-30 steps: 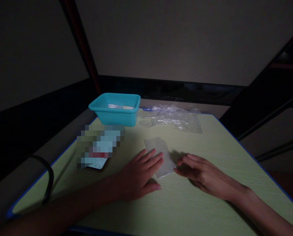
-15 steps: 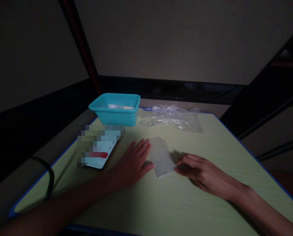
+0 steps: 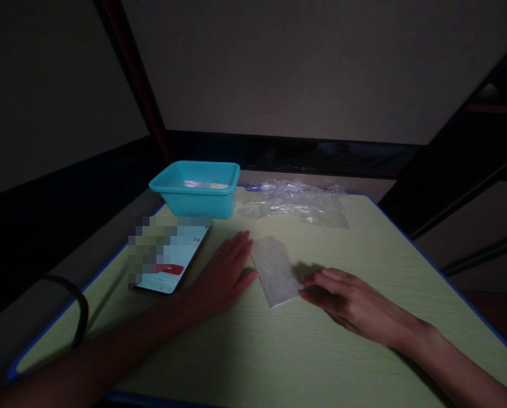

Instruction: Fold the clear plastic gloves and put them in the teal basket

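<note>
A small translucent plastic bag [image 3: 275, 275] lies flat in the middle of the pale green table, its far end tapering like a flap. Just left of it, my left hand [image 3: 228, 272] rests palm down with fingers stretched out and thumb apart, holding nothing. On the other side, my right hand [image 3: 342, 294] has curled fingers, with thumb and index finger closed at the bag's near right corner. The palm side of that hand is hidden.
A turquoise plastic basket [image 3: 197, 201] with pale items inside stands at the back left. Crumpled clear plastic wrap [image 3: 304, 201] lies at the back. A lit phone [image 3: 180, 255] is left of my left hand. A black cable [image 3: 83, 311] curves over the table's left edge.
My left hand has shifted slightly left, its fingertips coming off the bag's left edge. My right hand stays at the bag's corner. The whole view has moved a little.
</note>
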Available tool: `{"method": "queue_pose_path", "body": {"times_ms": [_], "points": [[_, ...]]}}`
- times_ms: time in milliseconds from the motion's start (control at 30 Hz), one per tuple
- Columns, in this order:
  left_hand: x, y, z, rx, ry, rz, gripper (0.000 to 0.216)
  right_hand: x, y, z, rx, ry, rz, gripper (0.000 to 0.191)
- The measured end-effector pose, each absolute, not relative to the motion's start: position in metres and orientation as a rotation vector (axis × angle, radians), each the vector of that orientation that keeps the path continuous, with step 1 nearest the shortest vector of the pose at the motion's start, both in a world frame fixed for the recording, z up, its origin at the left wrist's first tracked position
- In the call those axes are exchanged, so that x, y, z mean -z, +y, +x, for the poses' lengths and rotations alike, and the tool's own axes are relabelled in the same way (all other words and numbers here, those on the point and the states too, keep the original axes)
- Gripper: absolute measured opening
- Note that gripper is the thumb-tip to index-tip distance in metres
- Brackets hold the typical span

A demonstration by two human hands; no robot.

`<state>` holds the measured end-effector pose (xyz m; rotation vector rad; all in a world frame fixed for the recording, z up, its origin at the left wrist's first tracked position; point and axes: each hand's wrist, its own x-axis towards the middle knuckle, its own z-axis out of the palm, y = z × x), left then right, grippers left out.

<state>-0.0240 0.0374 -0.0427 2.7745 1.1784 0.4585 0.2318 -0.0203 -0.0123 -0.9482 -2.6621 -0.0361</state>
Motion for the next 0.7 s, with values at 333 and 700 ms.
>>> {"method": "queue_pose_path", "body": {"times_ms": [333, 700], "points": [[0.03, -0.001, -0.014, -0.638, 0.483, 2.974, 0.023, 0.013, -0.024, 0.228, 0.295, -2.646, -0.869, 0.033], [0.03, 0.0, -0.01, -0.557, 0.497, 2.974, 0.019, 0.015, -0.022, 0.221, 0.517, -2.66, -0.79, 0.038]]}}
